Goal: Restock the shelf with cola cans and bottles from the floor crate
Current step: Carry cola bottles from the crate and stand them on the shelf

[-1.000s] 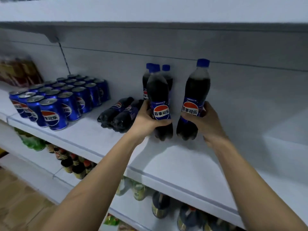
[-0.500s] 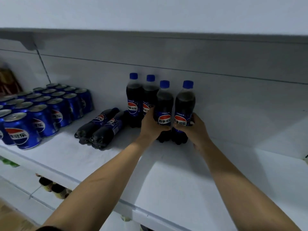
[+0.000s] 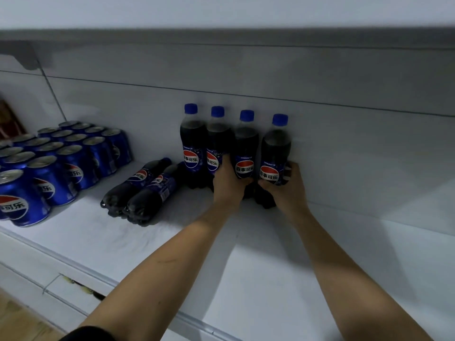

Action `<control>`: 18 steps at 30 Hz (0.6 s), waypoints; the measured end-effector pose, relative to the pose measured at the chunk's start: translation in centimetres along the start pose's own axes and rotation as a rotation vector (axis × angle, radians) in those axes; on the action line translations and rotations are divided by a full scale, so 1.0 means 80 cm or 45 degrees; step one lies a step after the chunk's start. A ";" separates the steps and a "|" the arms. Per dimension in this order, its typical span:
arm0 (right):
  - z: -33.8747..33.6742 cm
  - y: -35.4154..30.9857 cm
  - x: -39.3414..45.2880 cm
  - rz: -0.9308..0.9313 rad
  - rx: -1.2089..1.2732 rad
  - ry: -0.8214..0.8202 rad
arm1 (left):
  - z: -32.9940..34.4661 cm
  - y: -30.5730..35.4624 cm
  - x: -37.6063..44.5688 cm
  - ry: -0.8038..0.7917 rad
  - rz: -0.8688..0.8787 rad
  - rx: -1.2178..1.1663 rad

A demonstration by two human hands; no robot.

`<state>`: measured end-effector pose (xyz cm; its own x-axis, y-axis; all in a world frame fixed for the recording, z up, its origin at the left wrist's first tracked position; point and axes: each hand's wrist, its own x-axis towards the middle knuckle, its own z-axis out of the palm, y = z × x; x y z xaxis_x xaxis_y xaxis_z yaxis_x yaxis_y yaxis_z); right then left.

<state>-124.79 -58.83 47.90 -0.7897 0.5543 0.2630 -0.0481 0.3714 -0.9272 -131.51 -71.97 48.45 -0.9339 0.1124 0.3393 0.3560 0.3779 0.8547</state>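
White shelf [image 3: 246, 279] | our left hand [image 3: 227, 185] and right hand [image 3: 286, 190] each wrap a full bottle [image 3: 246, 153] at its label | heavy, smooth, stiff; we'd grip mid-body.

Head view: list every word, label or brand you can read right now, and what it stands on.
"百事可乐": label of the bottle gripped by the right hand.
"百事可乐": label of the bottle gripped by the left hand.
"可乐", partly cut off: nearest front can.
"事可乐", partly turned away: leftmost standing bottle.
Lying bottles: labels too blurred, as is all small print.
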 end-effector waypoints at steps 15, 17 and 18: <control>0.003 -0.005 -0.011 0.110 -0.291 -0.074 | -0.007 0.010 -0.022 0.042 0.007 0.196; -0.003 -0.008 -0.024 0.145 -0.311 -0.092 | -0.011 0.010 -0.027 0.007 -0.006 0.195; -0.007 -0.008 -0.031 0.168 -0.318 -0.105 | -0.013 0.009 -0.030 -0.010 -0.017 0.175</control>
<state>-122.49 -60.03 47.94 -0.8269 0.5511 0.1123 0.2022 0.4775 -0.8551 -128.95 -72.91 48.66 -0.9389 0.1137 0.3248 0.3364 0.5018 0.7969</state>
